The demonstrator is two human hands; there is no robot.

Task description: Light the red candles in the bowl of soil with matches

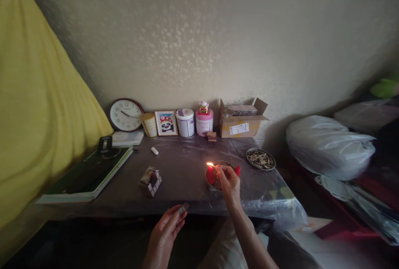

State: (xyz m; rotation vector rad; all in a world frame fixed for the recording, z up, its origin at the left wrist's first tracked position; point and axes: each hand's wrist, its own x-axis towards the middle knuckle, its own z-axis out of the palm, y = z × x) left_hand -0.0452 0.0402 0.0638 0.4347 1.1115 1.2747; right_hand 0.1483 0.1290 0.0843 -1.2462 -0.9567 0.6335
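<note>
Left hand [165, 228], nearer than the dish [217, 183], grips a small box [183, 208] with curled fingers; the right hand [230, 180] pinches a lit match [214, 165] at the dish's left red candle [211, 176]; right of the dish, a plate [274, 163] holds matchsticks [260, 159].

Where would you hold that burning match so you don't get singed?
Probably by its unlit end, pinched from the right, as the right hand does. The match is thin, and the flame sits toward its left end, by the top of the red candle.
</note>
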